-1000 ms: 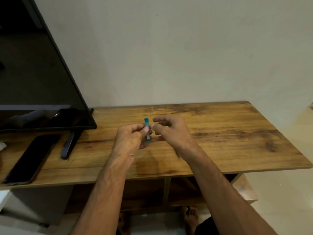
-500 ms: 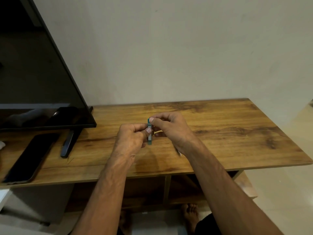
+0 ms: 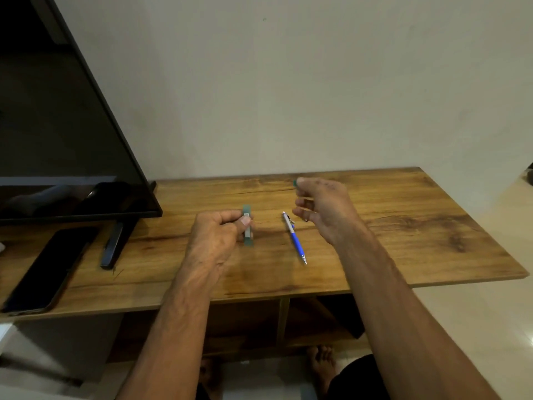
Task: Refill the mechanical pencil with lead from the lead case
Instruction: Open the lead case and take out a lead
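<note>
Grips the lead case upright in the left hand — probably so no lead spills with the top off. Pinches a teal piece, likely its cap, in the lifted right hand. Leaves the mechanical pencil flat on the desk — between both hands, just under the right, untouched.

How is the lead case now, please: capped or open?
Open: the right hand pinches its green cap, apart from the lead case in the left hand.
</note>
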